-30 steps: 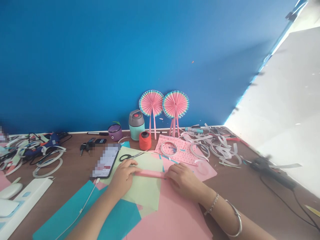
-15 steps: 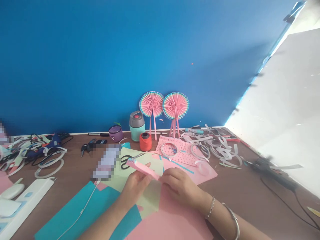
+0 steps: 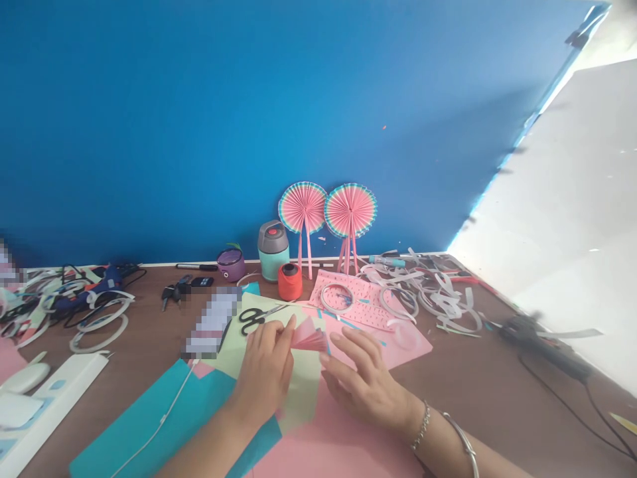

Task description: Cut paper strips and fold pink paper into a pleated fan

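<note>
My left hand grips a pleated pink paper strip, folded like an accordion and fanning out to the right. My right hand hovers just right of it with fingers spread, fingertips close to the pleats. Both hands are above a pale green sheet, which lies over a pink sheet and a teal sheet. Black-handled scissors lie on the green sheet just beyond my left hand.
A phone with a white cable lies left of the scissors. Against the blue wall stand two pink paper fans, a flask, an orange thread spool and a purple pot. Tape rings and paper strips litter the right; a glue gun lies left.
The pink strip was pressed flat on the green sheet, then lifted by both hands. Now it is bunched into a fan in my left hand, and my right hand has let go and opened.
</note>
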The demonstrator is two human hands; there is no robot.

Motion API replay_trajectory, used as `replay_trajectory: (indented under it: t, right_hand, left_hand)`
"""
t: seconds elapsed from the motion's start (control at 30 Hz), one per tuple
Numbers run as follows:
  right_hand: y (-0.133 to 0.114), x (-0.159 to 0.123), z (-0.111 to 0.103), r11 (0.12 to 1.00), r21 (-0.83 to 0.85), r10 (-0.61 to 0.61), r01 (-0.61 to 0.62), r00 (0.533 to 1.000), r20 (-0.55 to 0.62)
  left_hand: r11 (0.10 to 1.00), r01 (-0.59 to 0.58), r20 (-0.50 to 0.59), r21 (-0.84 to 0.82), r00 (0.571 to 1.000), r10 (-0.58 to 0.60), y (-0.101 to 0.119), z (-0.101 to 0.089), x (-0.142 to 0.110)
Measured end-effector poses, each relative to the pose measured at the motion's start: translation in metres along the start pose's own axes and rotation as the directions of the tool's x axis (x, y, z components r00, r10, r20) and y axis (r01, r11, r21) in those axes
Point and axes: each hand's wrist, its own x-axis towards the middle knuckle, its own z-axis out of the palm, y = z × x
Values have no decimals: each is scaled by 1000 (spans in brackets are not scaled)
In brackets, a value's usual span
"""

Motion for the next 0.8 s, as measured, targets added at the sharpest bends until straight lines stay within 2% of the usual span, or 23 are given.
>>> replay_trajectory:
  t: [0.1,0.2,0.3,0.47,0.63,0.8]
  right_hand:
    - [1,3,6,999,-35,42,-37,991,126]
    - [8,0,15,994,38,93,-103,971,218]
    - [16,-6,21,983,82,134,-162,953,272]
    - [23,-10,19,949,116,233,-294,899,372]
    - [26,-11,15,940,117,227,-321,844,486]
    - [27,-11,13,929,137,220,-343,812,541]
  left_hand:
    - [994,-51,115,92,993,40,6,6,-1]
    - [986,-115,186,117,978,92,9,9,-1]
    - [985,-125,196,121,976,99,7,7,-1]
    - [995,-47,203,86,979,28,-2,1,-1]
    - [996,-44,250,76,968,23,-9,-1,-1]
    - [996,-56,295,74,955,32,-9,-6,0]
